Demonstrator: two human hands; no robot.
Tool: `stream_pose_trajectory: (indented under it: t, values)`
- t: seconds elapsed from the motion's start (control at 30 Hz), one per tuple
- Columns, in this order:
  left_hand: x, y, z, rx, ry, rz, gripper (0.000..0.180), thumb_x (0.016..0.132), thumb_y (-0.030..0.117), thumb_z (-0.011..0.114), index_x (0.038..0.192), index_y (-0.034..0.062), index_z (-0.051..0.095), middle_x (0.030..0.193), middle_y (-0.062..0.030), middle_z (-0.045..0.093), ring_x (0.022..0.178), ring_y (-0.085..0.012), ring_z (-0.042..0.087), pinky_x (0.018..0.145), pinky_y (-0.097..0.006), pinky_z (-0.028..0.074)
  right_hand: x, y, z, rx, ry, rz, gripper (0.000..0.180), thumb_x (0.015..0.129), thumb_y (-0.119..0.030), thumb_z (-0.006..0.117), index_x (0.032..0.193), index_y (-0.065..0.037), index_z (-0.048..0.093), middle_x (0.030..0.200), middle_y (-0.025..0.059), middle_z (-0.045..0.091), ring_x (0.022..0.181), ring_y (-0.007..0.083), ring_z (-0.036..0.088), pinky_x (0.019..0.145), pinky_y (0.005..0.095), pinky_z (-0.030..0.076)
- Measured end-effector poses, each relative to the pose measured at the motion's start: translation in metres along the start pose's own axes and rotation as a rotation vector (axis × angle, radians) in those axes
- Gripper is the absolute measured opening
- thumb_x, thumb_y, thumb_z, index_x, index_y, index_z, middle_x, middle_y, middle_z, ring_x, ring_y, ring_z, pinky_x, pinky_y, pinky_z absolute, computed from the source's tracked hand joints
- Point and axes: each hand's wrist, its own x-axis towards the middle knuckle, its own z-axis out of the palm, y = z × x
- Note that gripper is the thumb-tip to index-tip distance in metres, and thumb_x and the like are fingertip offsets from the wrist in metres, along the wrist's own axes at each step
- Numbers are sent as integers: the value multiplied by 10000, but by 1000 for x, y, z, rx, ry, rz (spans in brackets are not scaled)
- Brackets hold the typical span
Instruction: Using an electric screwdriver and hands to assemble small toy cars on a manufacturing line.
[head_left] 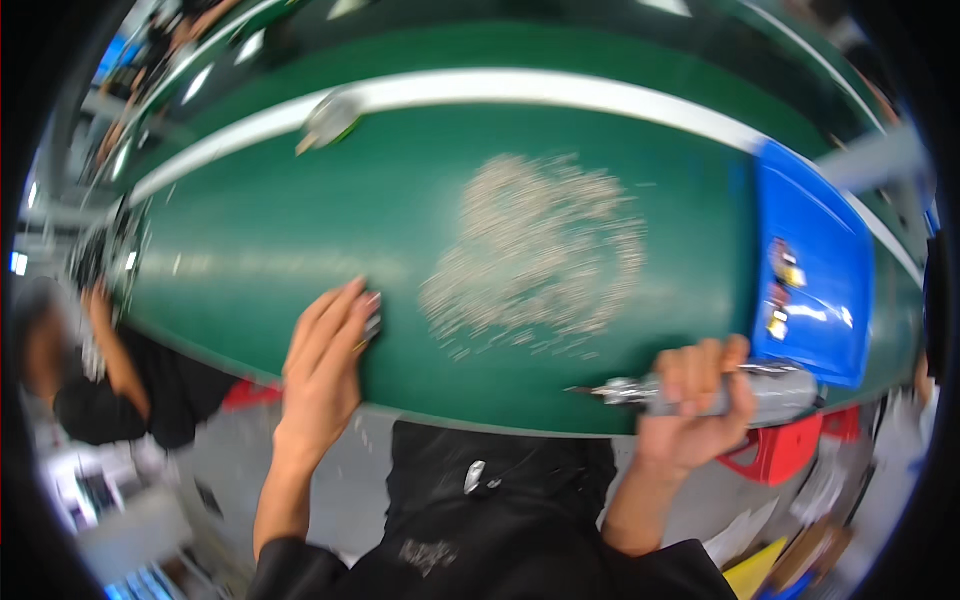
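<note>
Green worktop [250,240], curved by the lens; motion blur over much of it.

Right hand [695,410], near right: fingers and thumb wrapped around a grey, cylindrical driver-like tool [782,392], its thin tip pointing left, over the near edge of the worktop.

Left hand [325,355], near left: fingers fairly straight and close together, reaching over the green surface. A small shiny dark piece [373,320] shows at the thumb side, touching the hand; cannot tell how firmly it is gripped, blur and fingers hide it.

Between the 2 hands and farther off: a broad scatter of small pale pieces [540,250], spread loosely, individual shapes smeared. It takes up the middle of the surface.

Right: a blue tray [840,225], a few small yellow-and-dark parts [782,280] lying inside, count unclear. Its near end sits just beyond the tool body, crowding that side.

Far left: a roundish pale object with a green edge [333,117], overlapping the white strip [560,88] that runs along the far side.

Beyond the near edge: a red stool [775,455] at right, below the tool. At left, another person's forearm [125,365], well apart from the left hand.
</note>
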Motion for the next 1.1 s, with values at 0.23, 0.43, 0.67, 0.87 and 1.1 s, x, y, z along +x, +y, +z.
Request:
stream_pose_trajectory:
  t: [0.23, 0.43, 0.67, 0.87, 1.1]
  values:
    - [-20, -2, -24, -138, -23, -18, 327, 696, -127, 629, 1017, -66, 619, 1109, -151, 628, 1009, -330, 597, 826, -389, 510, -38, 63, 44, 0, -97, 305, 112, 867, -160, 510, 883, -82, 431, 591, 10, 397, 491, 116, 396, 553, 302, 373]
    - [-28, -8, -9, -65, 44, 171, 322, 630, -85, 656, 952, -77, 631, 1010, -145, 643, 883, -291, 619, 671, -343, 543, -77, 118, 58, -152, -149, 558, 119, 874, -166, 505, 926, -76, 446, 626, 27, 422, 538, 152, 446, 600, 323, 395]
    - [-41, -2, 2, 38, 180, 338, 317, 616, 33, 636, 895, -116, 624, 953, -198, 630, 828, -309, 633, 620, -332, 557, -95, 144, 64, -312, -85, 584, 118, 878, -103, 506, 956, -26, 462, 660, 68, 460, 602, 174, 471, 617, 326, 418]
    - [-53, 7, 5, 25, 149, 231, 358, 620, 59, 643, 917, -139, 620, 1004, -229, 628, 872, -329, 633, 646, -338, 561, -93, 143, 70, -412, -58, 618, 146, 868, -167, 514, 923, -43, 459, 624, 56, 444, 543, 162, 454, 545, 299, 410]
    - [-56, 7, -9, -27, -23, 224, 316, 674, -22, 652, 966, -139, 619, 1117, -233, 605, 982, -337, 606, 697, -349, 560, -34, 104, 90, -403, -532, 468, 182, 900, -258, 496, 867, -90, 434, 553, -14, 427, 428, 85, 432, 463, 260, 377]
